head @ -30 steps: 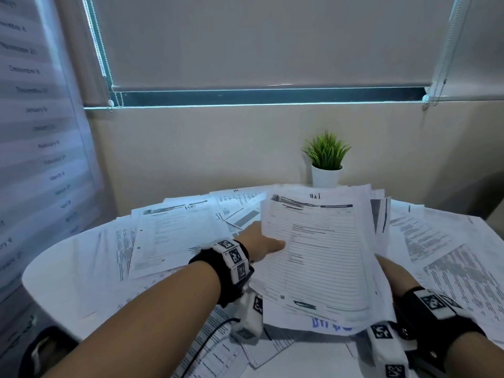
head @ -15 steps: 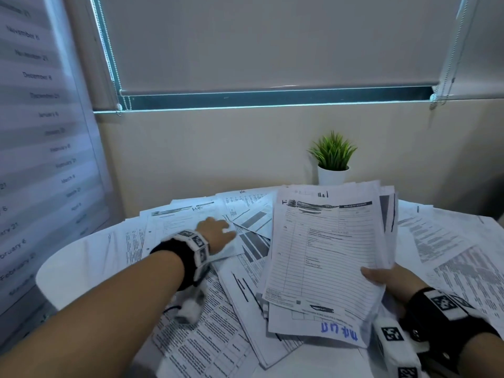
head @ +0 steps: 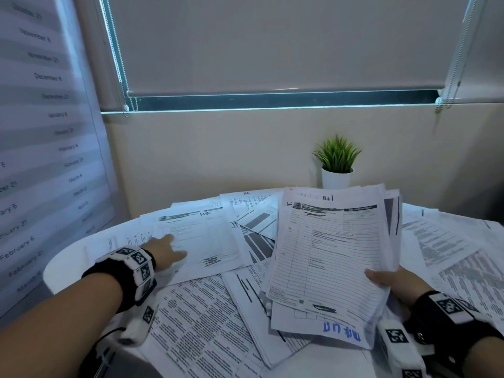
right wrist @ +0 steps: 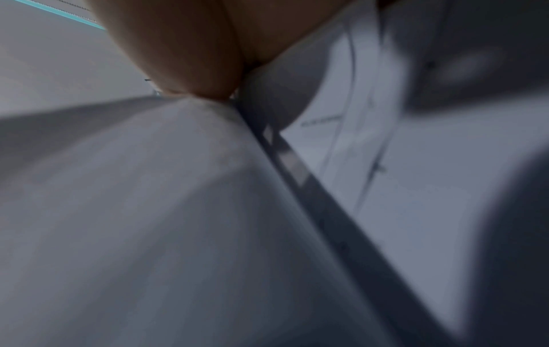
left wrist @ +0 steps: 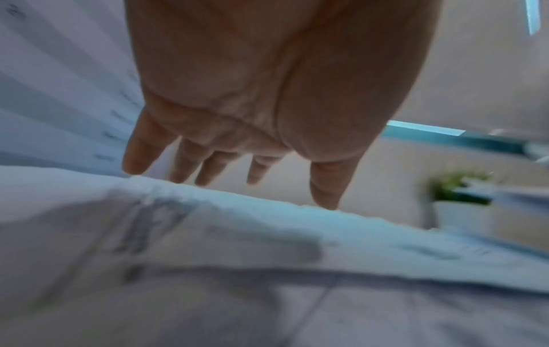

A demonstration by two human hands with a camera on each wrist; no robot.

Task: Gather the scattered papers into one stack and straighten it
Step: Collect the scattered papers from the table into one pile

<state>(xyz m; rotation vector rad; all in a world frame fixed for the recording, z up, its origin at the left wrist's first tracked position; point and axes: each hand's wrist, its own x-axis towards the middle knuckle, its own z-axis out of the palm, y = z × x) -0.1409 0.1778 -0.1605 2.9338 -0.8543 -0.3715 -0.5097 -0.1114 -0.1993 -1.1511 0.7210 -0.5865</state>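
My right hand [head: 387, 279] grips a thick, uneven stack of printed papers [head: 332, 257] by its right edge, holding it tilted above the table; in the right wrist view the thumb [right wrist: 190, 58] presses on the stack's [right wrist: 148, 187] top sheet. My left hand [head: 166, 248] reaches out to the left over a loose printed sheet [head: 201, 238], fingers straight and spread, holding nothing. The left wrist view shows those fingers [left wrist: 208, 164] extended just above the paper [left wrist: 208, 258]. More loose sheets [head: 196, 317] cover the round white table [head: 65, 266].
A small green plant in a white pot [head: 336, 170] stands at the table's back edge by the beige wall. More scattered sheets [head: 458, 257] lie on the right. A printed date chart [head: 41, 132] hangs on the left. A cable [head: 103, 347] trails from my left wrist.
My left hand let go of the stack and moved left and outward onto the loose sheet. The right hand now holds the stack alone, shifted slightly right.
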